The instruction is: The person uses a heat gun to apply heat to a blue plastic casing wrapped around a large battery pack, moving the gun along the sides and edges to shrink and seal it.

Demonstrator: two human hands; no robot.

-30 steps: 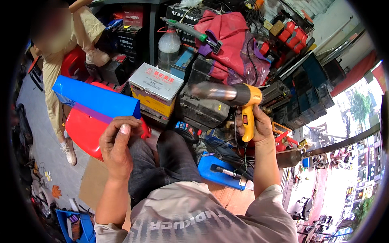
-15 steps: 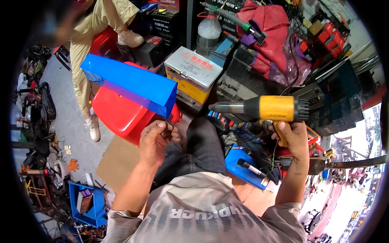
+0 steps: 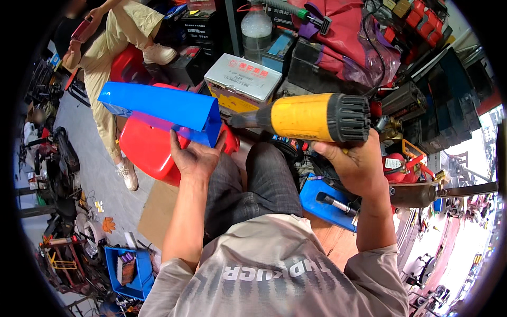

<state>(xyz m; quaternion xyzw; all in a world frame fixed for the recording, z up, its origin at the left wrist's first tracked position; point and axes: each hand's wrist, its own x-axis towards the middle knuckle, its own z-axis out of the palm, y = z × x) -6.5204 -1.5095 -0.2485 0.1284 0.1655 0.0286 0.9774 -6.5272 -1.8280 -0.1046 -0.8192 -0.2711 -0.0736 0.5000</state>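
One ribbed, cylindrical heat gun [image 3: 305,117]

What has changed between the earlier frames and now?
The left hand has opened from curled fingers and spread at the right end of the blue sleeve; contact is unclear. The yellow heat gun has moved left, nearer that end. The right hand still grips the gun; the sleeve stays over the red stool.
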